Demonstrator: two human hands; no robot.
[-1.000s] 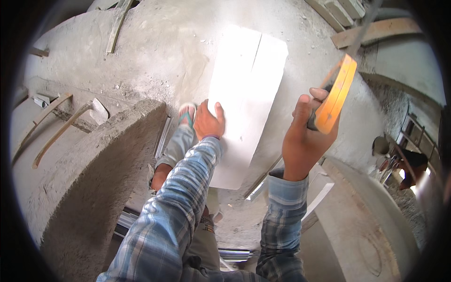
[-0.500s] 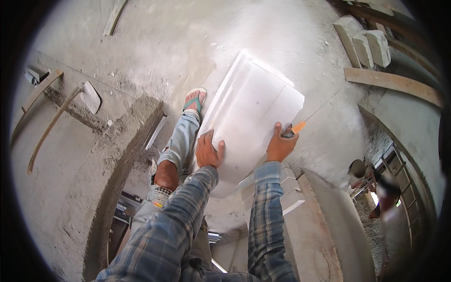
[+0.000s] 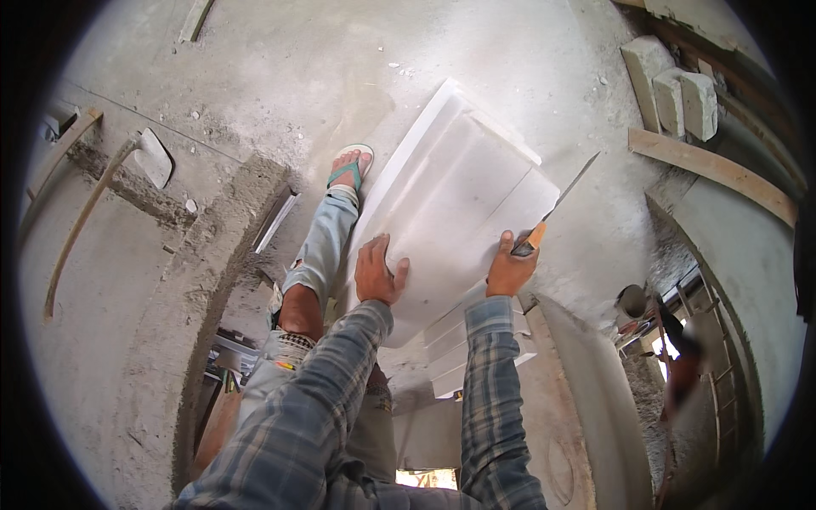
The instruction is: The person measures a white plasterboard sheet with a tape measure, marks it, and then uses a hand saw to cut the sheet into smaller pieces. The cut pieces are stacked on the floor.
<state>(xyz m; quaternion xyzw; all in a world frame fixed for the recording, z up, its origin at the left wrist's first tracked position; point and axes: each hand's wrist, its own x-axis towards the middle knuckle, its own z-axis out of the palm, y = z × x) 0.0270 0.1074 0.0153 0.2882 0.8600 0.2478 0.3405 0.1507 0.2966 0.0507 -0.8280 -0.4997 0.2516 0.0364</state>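
A large white panel (image 3: 459, 212) lies slanted in front of me, with a straight line across its right part and another white edge showing under its far side. My left hand (image 3: 380, 270) rests on the panel's near left part, fingers spread and nothing in them. At the right edge, my right hand (image 3: 512, 264) is closed round the orange-and-black handle of a handsaw (image 3: 571, 192). Its long thin blade points away to the far right, beside the panel's right corner. Whether the blade touches the panel I cannot tell.
My sandalled foot (image 3: 349, 167) stands left of the panel. White blocks (image 3: 459, 357) are stacked below it. A rough concrete ledge (image 3: 221, 255) runs along the left, with a long-handled tool (image 3: 153, 158) beyond. Planks (image 3: 710, 166) and pale blocks (image 3: 699, 106) lie far right.
The saw blade has turned, showing its broad side where it was a thin line. My right hand has shifted slightly; the left stays on the panel. A blurred shape at lower right has moved.
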